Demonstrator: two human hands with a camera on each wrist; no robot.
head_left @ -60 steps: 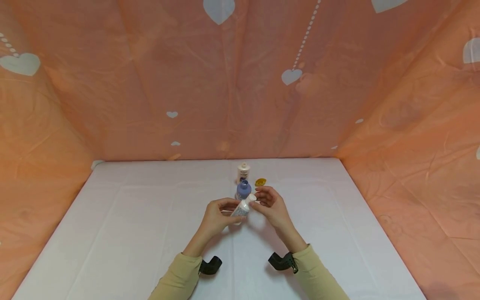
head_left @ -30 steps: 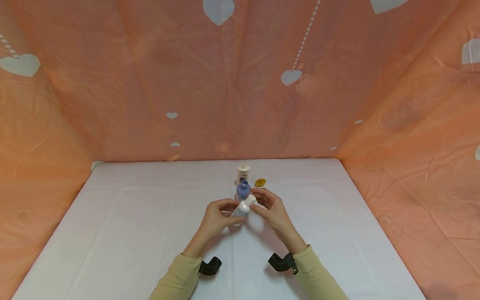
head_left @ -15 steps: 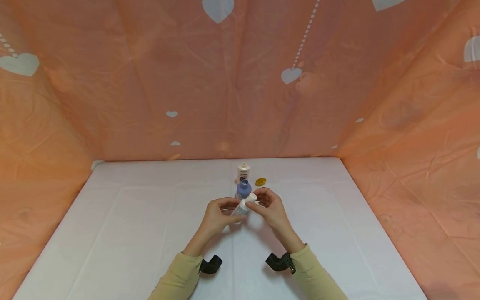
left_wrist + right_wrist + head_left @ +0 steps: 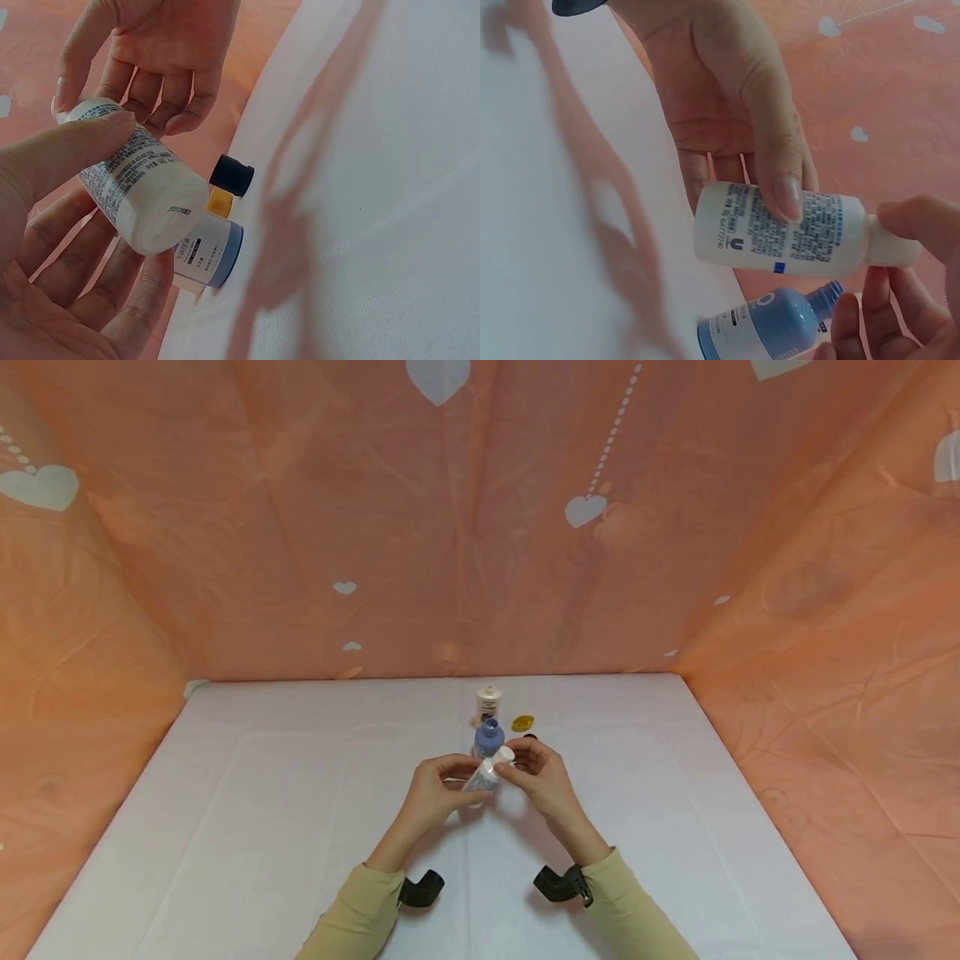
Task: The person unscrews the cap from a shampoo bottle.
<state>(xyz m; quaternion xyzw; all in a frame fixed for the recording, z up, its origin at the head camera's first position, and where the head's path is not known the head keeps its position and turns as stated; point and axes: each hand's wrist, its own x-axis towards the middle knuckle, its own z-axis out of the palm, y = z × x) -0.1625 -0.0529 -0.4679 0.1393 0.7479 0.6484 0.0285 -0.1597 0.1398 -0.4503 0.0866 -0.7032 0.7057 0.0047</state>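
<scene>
My left hand [image 4: 437,793] holds a small white bottle [image 4: 780,229], with dense printed text on its label, tilted in the air above the table. Thumb on one side and fingers on the other grip its body. At the upper end, my right hand [image 4: 543,777] pinches the bottle's white cap [image 4: 894,244] between thumb and fingers. The cap is on the neck. Just behind the held bottle stands a blue bottle [image 4: 489,739] with a bare, uncapped neck. Beyond that is a cream-white bottle [image 4: 488,700], upright and likewise without a cap.
A yellow cap [image 4: 522,723] lies to the right of the standing bottles. Near it a black cap [image 4: 232,175] sits on the white-covered table [image 4: 247,827], mostly hidden by my right fingers in the head view. An orange curtain [image 4: 465,543] with hearts closes off the back and sides.
My right thumb has shifted from the cap's side onto its lower part, and the fingers have moved slightly about the cap. The left hand and bottle stay almost still.
</scene>
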